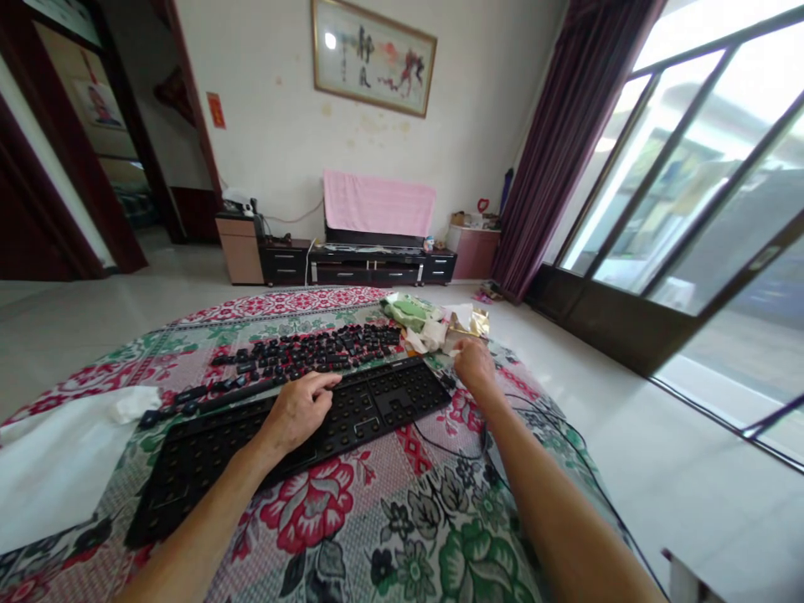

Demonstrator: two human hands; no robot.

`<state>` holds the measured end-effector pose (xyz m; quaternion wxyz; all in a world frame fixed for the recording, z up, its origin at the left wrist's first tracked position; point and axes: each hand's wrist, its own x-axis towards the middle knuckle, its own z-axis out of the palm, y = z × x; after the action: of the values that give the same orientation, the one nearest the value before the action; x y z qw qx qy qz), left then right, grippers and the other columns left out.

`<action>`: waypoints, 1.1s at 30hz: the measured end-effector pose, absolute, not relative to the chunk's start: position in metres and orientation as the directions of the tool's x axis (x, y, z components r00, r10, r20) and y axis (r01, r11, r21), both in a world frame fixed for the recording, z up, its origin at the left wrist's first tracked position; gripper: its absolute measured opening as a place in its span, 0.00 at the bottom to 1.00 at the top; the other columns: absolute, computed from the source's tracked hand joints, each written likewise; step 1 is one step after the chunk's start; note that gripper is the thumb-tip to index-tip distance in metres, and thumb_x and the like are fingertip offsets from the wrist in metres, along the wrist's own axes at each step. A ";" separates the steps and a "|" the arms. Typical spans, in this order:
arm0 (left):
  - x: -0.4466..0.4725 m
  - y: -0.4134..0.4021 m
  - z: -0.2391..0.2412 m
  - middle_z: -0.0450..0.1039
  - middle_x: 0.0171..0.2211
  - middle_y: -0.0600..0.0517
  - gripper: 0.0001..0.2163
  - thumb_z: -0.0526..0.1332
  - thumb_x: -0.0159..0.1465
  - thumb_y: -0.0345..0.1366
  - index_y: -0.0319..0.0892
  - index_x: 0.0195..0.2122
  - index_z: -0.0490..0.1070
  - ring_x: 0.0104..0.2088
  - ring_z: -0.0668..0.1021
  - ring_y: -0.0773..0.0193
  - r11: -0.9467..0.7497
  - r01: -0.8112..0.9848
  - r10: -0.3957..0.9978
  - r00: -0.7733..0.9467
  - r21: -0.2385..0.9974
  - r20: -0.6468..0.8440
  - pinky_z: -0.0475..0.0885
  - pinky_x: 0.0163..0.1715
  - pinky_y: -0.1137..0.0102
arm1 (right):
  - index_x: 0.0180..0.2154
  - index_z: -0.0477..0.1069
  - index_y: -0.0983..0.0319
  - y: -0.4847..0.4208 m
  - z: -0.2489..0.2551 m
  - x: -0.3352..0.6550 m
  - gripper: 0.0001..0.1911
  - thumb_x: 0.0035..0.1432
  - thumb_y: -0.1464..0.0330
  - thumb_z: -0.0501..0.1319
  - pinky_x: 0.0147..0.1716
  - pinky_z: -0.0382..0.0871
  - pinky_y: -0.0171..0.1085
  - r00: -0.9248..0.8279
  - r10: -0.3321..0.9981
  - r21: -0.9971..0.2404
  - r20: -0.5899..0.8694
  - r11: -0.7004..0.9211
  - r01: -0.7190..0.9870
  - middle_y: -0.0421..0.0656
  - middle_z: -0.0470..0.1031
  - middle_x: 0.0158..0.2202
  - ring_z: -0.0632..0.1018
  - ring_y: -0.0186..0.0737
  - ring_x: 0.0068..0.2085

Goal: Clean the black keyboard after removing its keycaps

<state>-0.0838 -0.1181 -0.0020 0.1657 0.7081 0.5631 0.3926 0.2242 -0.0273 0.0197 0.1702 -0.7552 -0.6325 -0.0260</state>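
Note:
A black keyboard (402,400) with its keycaps off lies slantwise on the flowered tablecloth, bare key posts showing. My left hand (302,410) rests on its middle, fingers bent over the far edge and the index finger pointing right. Beyond the keyboard's right end, my right hand (474,364) is closed in a pinch at a small white piece of tissue (454,353). Just behind it lie crumpled white tissues (428,337) and a green wipes pack (411,311). Loose black keycaps (314,347) are spread in a heap along the keyboard's far side.
A white cloth (56,469) covers the table's left part. A black cable (456,455) runs from the keyboard across the patterned tablecloth (352,536) to the right. A gold wrapper (478,322) sits by the tissues. Across the room stands a low TV cabinet (370,272).

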 end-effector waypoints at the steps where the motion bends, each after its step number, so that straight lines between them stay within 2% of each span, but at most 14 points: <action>1: -0.083 -0.118 -0.003 0.77 0.39 0.53 0.14 0.55 0.53 0.33 0.47 0.38 0.76 0.40 0.77 0.61 -0.314 0.661 0.927 0.058 0.681 0.371 0.68 0.47 0.69 | 0.44 0.73 0.63 -0.027 0.017 0.228 0.20 0.54 0.74 0.49 0.42 0.64 0.37 0.200 0.950 -0.196 0.238 -0.154 0.968 0.52 0.72 0.47 0.73 0.46 0.47; 7: -0.081 -0.120 -0.002 0.78 0.39 0.53 0.14 0.55 0.53 0.33 0.46 0.36 0.77 0.40 0.78 0.61 -0.303 0.679 0.934 0.071 0.669 0.351 0.69 0.45 0.70 | 0.39 0.76 0.63 -0.033 0.008 0.225 0.16 0.54 0.69 0.52 0.42 0.64 0.44 0.173 0.975 -0.131 0.142 -0.155 0.979 0.53 0.75 0.43 0.74 0.51 0.45; 10: -0.082 -0.120 -0.001 0.78 0.38 0.53 0.13 0.55 0.53 0.33 0.47 0.36 0.77 0.39 0.78 0.61 -0.302 0.672 0.934 0.068 0.676 0.350 0.70 0.44 0.69 | 0.41 0.75 0.60 -0.034 0.015 0.221 0.17 0.56 0.66 0.51 0.44 0.62 0.46 0.177 0.956 -0.108 0.235 -0.155 0.982 0.51 0.74 0.45 0.72 0.52 0.47; 12: -0.082 -0.119 -0.002 0.78 0.38 0.53 0.13 0.55 0.53 0.33 0.47 0.35 0.77 0.39 0.78 0.61 -0.298 0.668 0.935 0.061 0.682 0.350 0.70 0.44 0.69 | 0.42 0.74 0.61 -0.031 0.022 0.217 0.17 0.57 0.65 0.50 0.44 0.63 0.43 0.144 0.933 -0.106 0.329 -0.115 0.988 0.51 0.73 0.45 0.72 0.50 0.48; 14: -0.082 -0.119 -0.003 0.78 0.37 0.53 0.13 0.55 0.53 0.33 0.48 0.35 0.77 0.39 0.78 0.61 -0.298 0.666 0.935 0.057 0.684 0.351 0.70 0.44 0.69 | 0.44 0.73 0.61 -0.022 0.029 0.210 0.17 0.58 0.67 0.50 0.43 0.63 0.39 0.091 0.927 -0.114 0.363 -0.053 0.992 0.51 0.72 0.46 0.73 0.47 0.47; 18: -0.082 -0.119 -0.004 0.78 0.37 0.54 0.13 0.55 0.52 0.33 0.48 0.35 0.78 0.38 0.78 0.61 -0.308 0.652 0.931 0.057 0.693 0.361 0.70 0.44 0.68 | 0.50 0.67 0.65 0.001 0.036 0.194 0.20 0.57 0.66 0.52 0.40 0.66 0.39 0.101 0.972 -0.128 0.211 -0.075 0.989 0.55 0.73 0.44 0.75 0.48 0.45; 21: -0.082 -0.119 -0.005 0.78 0.36 0.54 0.13 0.56 0.52 0.32 0.48 0.34 0.78 0.37 0.78 0.60 -0.317 0.630 0.929 0.055 0.709 0.367 0.70 0.43 0.68 | 0.50 0.66 0.68 0.012 0.035 0.186 0.21 0.56 0.65 0.54 0.39 0.67 0.41 0.103 0.988 -0.128 0.117 -0.088 0.988 0.58 0.74 0.43 0.75 0.50 0.45; 28: -0.083 -0.117 -0.009 0.78 0.36 0.52 0.14 0.55 0.54 0.30 0.47 0.35 0.78 0.37 0.78 0.60 -0.325 0.643 0.928 0.075 0.694 0.365 0.70 0.42 0.68 | 0.48 0.69 0.69 0.022 0.029 0.182 0.30 0.53 0.53 0.55 0.42 0.67 0.42 0.123 0.990 -0.119 0.072 -0.114 0.986 0.60 0.73 0.46 0.74 0.54 0.48; 33: -0.085 -0.117 -0.011 0.78 0.35 0.52 0.13 0.55 0.54 0.31 0.47 0.35 0.78 0.36 0.78 0.60 -0.346 0.619 0.920 0.077 0.705 0.384 0.70 0.41 0.68 | 0.48 0.71 0.68 0.026 0.025 0.177 0.24 0.53 0.61 0.57 0.40 0.68 0.39 0.084 0.993 -0.082 0.078 -0.078 0.994 0.59 0.73 0.46 0.74 0.52 0.48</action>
<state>-0.0848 -0.1167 -0.0115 0.1836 0.7106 0.5416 0.4098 0.1775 0.0262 0.0246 0.0569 -0.7341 -0.6767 -0.0008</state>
